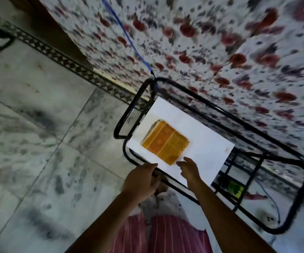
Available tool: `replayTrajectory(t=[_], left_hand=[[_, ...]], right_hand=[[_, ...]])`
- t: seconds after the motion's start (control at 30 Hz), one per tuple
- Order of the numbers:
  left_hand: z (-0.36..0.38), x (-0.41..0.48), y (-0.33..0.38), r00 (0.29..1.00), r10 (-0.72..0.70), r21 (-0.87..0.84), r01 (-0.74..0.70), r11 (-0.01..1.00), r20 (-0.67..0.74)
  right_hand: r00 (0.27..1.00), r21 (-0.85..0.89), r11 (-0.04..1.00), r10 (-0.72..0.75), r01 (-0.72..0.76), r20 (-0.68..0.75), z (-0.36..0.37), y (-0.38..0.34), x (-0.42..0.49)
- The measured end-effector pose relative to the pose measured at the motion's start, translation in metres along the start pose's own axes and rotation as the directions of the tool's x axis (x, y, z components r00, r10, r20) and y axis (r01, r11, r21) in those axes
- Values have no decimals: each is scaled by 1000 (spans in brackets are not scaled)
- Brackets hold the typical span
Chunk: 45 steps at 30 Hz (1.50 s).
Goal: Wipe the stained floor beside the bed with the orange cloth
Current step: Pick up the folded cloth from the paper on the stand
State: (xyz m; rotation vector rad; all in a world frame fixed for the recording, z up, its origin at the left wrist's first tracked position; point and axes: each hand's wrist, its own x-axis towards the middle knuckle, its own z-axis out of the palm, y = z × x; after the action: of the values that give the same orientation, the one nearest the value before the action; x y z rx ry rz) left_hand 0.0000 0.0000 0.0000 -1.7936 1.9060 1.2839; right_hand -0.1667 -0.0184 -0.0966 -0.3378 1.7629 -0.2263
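The person wears a pink garment (167, 234) with thin white stripes.

bed (220, 42): blurred, cropped | green item (236, 189): unclear | left hand (142, 179): grip unclear

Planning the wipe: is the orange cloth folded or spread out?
Folded. The cloth lies as a compact square on the white sheet, stacked layers showing at its left edge.
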Motion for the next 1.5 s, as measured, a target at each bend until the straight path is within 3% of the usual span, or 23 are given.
replayTrajectory(t=[0.1, 0.23, 0.37, 0.7, 0.8, 0.97, 1.13, 1.27, 1.4, 1.5], left_hand=[[10, 13, -14, 1000, -16, -32, 15, 999, -25], [16, 22, -26, 997, -50, -67, 46, 997, -53], [14, 23, -26, 994, -33, -68, 26, 997, -106], [-35, -9, -2, 953, 0, -144, -46, 988, -303], [-56, -33, 7, 924, 14, -157, -80, 984, -383], [-93, -81, 15, 864, -17, -207, -102, 973, -504], [-139, -127, 11, 784, -82, -292, -130, 948, -615], [-181, -152, -16, 708, -129, -320, -144, 936, -694], [-217, -164, -50, 650, -172, -323, -120, 939, -740], [-246, -169, -90, 595, -235, -361, -99, 927, -768]], right_hand=[[999, 234, 971, 45, -40, -16, 14, -6, 19], [991, 333, 939, 112, -81, -73, 31, -15, 29], [987, 281, 956, 117, -82, -113, 32, -27, 25], [984, 212, 962, -176, 173, -3, 19, -44, -58], [991, 303, 946, -133, 117, 32, 9, -45, -94], [959, 387, 920, -164, 65, 229, -1, -54, -164], [907, 341, 921, -297, 190, 297, 20, -97, -227], [823, 297, 903, -411, 310, 392, 48, -145, -266], [780, 269, 903, -426, 335, 458, 87, -191, -282], [788, 200, 911, -412, 361, 458, 136, -226, -286]])
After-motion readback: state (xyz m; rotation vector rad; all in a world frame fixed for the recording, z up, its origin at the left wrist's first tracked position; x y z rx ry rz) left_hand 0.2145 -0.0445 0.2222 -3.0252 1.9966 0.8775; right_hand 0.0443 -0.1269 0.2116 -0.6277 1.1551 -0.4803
